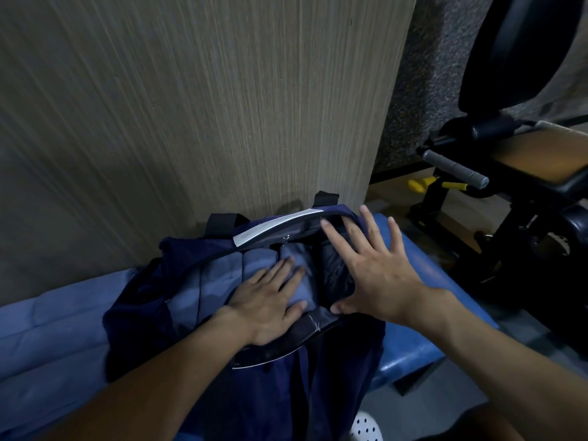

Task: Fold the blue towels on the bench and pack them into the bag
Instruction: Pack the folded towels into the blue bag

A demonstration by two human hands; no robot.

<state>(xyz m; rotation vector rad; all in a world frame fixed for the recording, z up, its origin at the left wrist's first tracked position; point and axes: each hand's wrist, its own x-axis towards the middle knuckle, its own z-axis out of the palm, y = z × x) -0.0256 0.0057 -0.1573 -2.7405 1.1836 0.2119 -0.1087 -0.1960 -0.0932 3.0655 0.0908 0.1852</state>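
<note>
One big wood-grain wall panel (191, 106) fills the back of the view. Blue padded bench (423, 281) runs along its foot. Black gym machine (525, 218) stands off the bench's right end, well apart from the work. Lighter blue cloth (47, 338) is spread on the bench left of the bag; can't tell if it is a towel.

Navy bag (152, 319) sits on the bench against the panel, mouth open upward. Folded blue towels (219, 281) are inside it, packed side by side in the left and middle part; the right end of the opening shows only dark lining.

Left hand (270, 310): palm down, flat on the towels in the bag, fingers straight and slightly apart, gripping nothing.
Right hand (378, 275): over the bag's right end, fingers fanned wide, holding nothing. Thumb is at the near rim; can't tell if the fingertips touch the far rim.

Grey reflective strip (276, 229) lies along the far rim. Two black straps (326, 198) stick up behind it against the panel. Yellow knob (420, 185) is low on the machine.
</note>
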